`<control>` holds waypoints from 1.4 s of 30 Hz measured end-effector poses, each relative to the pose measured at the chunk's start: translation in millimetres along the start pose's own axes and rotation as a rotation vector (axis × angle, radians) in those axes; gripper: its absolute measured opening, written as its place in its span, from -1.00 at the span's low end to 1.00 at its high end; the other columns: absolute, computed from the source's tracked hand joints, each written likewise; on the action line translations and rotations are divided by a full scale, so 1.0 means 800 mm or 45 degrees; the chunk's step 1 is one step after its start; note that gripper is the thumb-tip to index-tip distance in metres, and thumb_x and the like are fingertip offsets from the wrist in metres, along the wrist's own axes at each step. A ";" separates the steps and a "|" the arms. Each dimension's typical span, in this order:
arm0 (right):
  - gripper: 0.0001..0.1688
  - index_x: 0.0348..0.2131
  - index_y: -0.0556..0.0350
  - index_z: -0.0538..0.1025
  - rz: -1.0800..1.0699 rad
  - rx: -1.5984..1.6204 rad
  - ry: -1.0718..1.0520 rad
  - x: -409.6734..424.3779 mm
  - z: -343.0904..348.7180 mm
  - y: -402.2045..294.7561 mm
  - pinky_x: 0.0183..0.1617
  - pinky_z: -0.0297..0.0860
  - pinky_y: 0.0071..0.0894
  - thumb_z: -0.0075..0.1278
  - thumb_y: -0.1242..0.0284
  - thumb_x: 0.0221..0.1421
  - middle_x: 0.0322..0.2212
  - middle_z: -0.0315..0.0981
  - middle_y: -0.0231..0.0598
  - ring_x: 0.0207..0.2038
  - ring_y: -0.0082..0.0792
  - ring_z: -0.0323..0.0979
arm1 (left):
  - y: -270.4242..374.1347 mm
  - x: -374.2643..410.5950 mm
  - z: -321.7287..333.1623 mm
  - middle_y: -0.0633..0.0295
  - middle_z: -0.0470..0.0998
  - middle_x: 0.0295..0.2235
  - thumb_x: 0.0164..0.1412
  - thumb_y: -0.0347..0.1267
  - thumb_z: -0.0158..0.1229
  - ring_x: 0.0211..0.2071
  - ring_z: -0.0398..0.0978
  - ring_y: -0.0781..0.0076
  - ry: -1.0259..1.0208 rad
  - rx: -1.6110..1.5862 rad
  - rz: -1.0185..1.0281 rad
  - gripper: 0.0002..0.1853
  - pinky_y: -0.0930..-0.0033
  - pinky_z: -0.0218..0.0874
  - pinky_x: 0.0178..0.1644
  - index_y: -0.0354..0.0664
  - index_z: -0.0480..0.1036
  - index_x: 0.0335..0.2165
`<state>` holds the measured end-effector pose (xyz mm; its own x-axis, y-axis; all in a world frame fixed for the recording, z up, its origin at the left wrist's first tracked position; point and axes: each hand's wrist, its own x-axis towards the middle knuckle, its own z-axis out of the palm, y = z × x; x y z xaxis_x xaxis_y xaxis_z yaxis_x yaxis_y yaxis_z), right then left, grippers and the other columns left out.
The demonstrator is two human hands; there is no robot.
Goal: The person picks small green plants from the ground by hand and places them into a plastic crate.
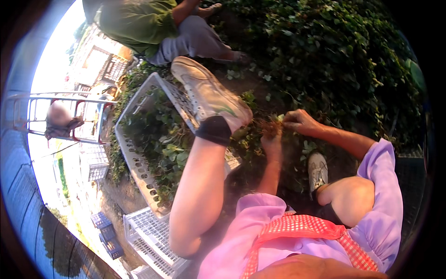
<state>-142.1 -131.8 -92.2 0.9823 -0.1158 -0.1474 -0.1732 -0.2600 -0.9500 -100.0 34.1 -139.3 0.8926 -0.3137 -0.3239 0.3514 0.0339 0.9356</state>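
My left hand (270, 143), blurred, grips a small bunch of brown, root-like stems (271, 127) in front of me. Close on its right, my right hand (300, 122) has its fingertips pinched at the bunch's top, beside a pale green leaf (280, 118). What lies between those fingertips is too small to tell. Around and under both hands are leafy green plants (248, 141) and dark soil. To the left stands a pale plastic crate (141, 181) with slotted sides, holding loose leafy stems (176, 153). My outstretched leg (198, 188) hides part of it.
A light-coloured shoe (209, 90) is beside the crate's far side; another shoe (317, 171) is below my right hand. Dense foliage (331, 69) spreads ahead and right. A co-worker in green (143, 24) sits ahead left. White crates (153, 237), blue crates (107, 233) and a metal frame (62, 99) stand left.
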 end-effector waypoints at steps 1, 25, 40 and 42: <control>-0.77 -0.34 0.27 0.54 -0.033 -0.012 0.003 0.000 -0.004 0.001 -0.31 0.38 -0.35 0.05 0.52 -0.08 -0.49 0.53 -0.07 -0.40 -0.35 0.50 | -0.004 -0.001 0.005 0.28 0.53 -0.32 0.03 -0.46 0.22 -0.30 0.42 0.53 0.016 0.020 0.054 -0.72 0.41 0.23 -0.18 -0.32 0.47 -0.23; -0.90 -0.56 0.18 0.41 -0.371 -0.953 -0.081 -0.016 -0.016 -0.025 -0.35 0.35 -0.14 -0.02 0.50 -0.20 -0.52 0.38 -0.12 -0.40 -0.05 0.42 | 0.031 -0.003 -0.001 0.34 0.52 -0.39 -0.02 -0.51 0.20 -0.34 0.41 0.57 -0.254 0.114 -0.070 -0.78 0.49 0.22 -0.22 -0.27 0.50 -0.30; -0.84 -0.60 0.15 0.51 -0.343 -1.102 -0.180 -0.044 -0.004 -0.035 -0.47 0.39 -0.19 0.04 0.44 -0.33 -0.57 0.45 -0.13 -0.45 -0.13 0.48 | -0.005 0.002 0.009 0.32 0.55 -0.42 0.05 -0.53 0.17 -0.42 0.45 0.54 -0.101 0.362 0.317 -0.86 0.51 0.27 -0.22 -0.30 0.51 -0.34; -0.79 -0.55 0.15 0.50 -0.321 -1.127 -0.238 -0.061 -0.004 -0.026 -0.45 0.39 -0.18 0.04 0.42 -0.33 -0.54 0.45 -0.15 -0.43 -0.15 0.49 | -0.005 0.008 0.002 0.32 0.54 -0.38 0.04 -0.54 0.20 -0.37 0.45 0.51 -0.056 0.252 0.250 -0.83 0.50 0.27 -0.17 -0.30 0.50 -0.31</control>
<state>-186.7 -124.1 -64.6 0.9806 0.1790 -0.0803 0.1302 -0.9000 -0.4160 -95.7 30.7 -144.7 0.9235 -0.3606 -0.1310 0.1068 -0.0865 0.9905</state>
